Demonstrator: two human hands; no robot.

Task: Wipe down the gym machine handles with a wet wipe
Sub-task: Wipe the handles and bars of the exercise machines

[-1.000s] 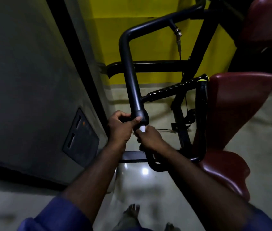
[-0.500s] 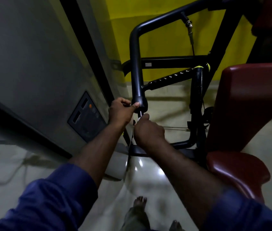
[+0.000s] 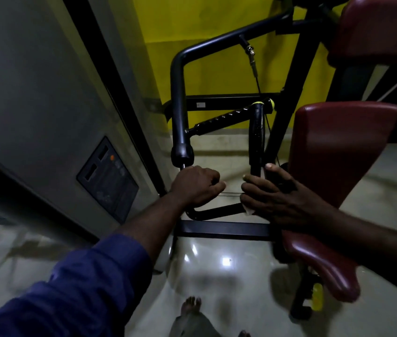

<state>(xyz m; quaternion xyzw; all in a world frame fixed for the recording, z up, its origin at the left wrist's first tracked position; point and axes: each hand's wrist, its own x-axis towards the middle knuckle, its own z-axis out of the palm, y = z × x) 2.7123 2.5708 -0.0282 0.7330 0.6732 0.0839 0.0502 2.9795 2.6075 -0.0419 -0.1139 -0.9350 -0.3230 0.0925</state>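
The left grip (image 3: 197, 188) is closed tight around the black handle (image 3: 214, 212), just under the collar (image 3: 181, 154) where the handle hangs from the machine arm (image 3: 178, 93). It probably holds there to stop the loose, swinging bar from turning while the other hand cleans it. The right grip (image 3: 277, 195) lies spread, its fingers nearly straight. It presses the wet wipe (image 3: 248, 210) flat against the handle's lower run, near the bend by the seat. Only a small white corner of the wipe shows beneath the fingers. Laying the palm along the bar looks meant to cover a long stretch of it in one pass. The knurled crossbar (image 3: 219, 117) and the upright post (image 3: 256, 135) appear not yet reached.

A dark red seat pad (image 3: 321, 261) and backrest (image 3: 338, 152) stand at the right of the frame. Behind is a yellow wall (image 3: 217, 69), and at the left a grey panel with a socket plate (image 3: 107, 181). The floor (image 3: 226, 278) is glossy pale tile that catches the lamps, and a bare foot (image 3: 192, 305) stands on it.
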